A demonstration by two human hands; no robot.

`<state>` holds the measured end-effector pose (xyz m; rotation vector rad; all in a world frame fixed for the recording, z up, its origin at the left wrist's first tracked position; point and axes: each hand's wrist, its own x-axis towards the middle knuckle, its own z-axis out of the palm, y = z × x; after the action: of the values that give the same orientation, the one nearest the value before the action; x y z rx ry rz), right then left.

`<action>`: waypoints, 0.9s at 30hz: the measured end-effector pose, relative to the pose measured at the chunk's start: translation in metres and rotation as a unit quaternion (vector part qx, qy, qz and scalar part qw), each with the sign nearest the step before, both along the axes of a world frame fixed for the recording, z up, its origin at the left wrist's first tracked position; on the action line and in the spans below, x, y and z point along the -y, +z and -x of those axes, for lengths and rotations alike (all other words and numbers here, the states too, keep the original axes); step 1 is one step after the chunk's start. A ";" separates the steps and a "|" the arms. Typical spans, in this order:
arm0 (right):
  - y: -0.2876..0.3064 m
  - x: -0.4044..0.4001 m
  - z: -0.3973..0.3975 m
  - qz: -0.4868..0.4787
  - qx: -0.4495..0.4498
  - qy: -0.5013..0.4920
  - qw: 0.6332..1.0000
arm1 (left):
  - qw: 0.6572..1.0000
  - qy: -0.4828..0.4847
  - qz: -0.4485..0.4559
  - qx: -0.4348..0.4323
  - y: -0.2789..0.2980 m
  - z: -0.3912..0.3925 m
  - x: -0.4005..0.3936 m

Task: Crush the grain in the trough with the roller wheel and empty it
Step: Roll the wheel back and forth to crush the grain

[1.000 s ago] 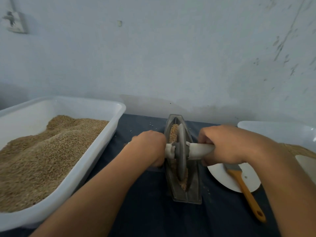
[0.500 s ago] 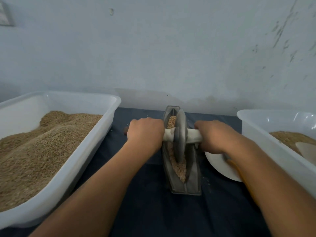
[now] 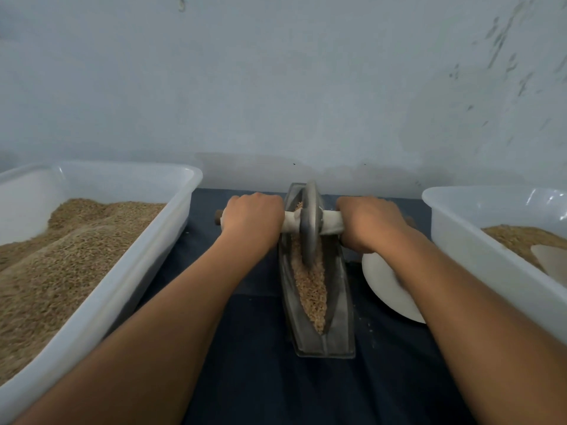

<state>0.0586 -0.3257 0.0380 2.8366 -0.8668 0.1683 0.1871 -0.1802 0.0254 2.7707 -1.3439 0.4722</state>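
The trough [image 3: 319,299], a narrow grey boat-shaped vessel, lies lengthwise on the dark blue surface [image 3: 260,378], its far tip close to the pale wall [image 3: 276,87]. Crushed grain [image 3: 310,286] fills its channel from the near point up past the wheel. The roller wheel [image 3: 310,222], a grey disc standing on edge, sits in the far half of the trough with its rim down in the grain. A pale axle handle [image 3: 329,226] runs through the wheel's centre and sticks out to either side of the trough. The left hand [image 3: 251,216] has its fingers curled round the handle on the trough's left side, where a dark stub of the axle shows beyond the knuckles. The right hand [image 3: 368,223] is wrapped round the handle on the trough's right side. Left of the trough stands a large white tub [image 3: 129,289] heaped with whole grain [image 3: 61,256]. Right of the trough a second white tub [image 3: 491,271] holds a lower layer of grain, with a pale flat piece [image 3: 552,259] lying in it that is too cut off to identify. A white plate [image 3: 389,289] lies on the surface between the trough and that right tub, partly hidden under the right forearm.
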 end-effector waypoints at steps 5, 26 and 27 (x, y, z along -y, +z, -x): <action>0.011 0.008 -0.011 -0.047 -0.051 0.033 0.997 | 1.000 0.000 0.019 -0.002 -0.002 -0.007 0.004; -0.005 -0.020 0.027 -0.011 0.047 0.015 0.999 | 0.998 0.013 0.035 0.049 -0.006 0.029 -0.023; -0.006 -0.022 0.030 -0.009 0.050 0.017 0.999 | 0.998 0.014 0.037 0.049 -0.006 0.031 -0.024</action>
<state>0.0285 -0.3033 0.0324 2.8830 -0.8439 0.3118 0.1560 -0.1557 0.0192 2.7429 -1.2798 0.6529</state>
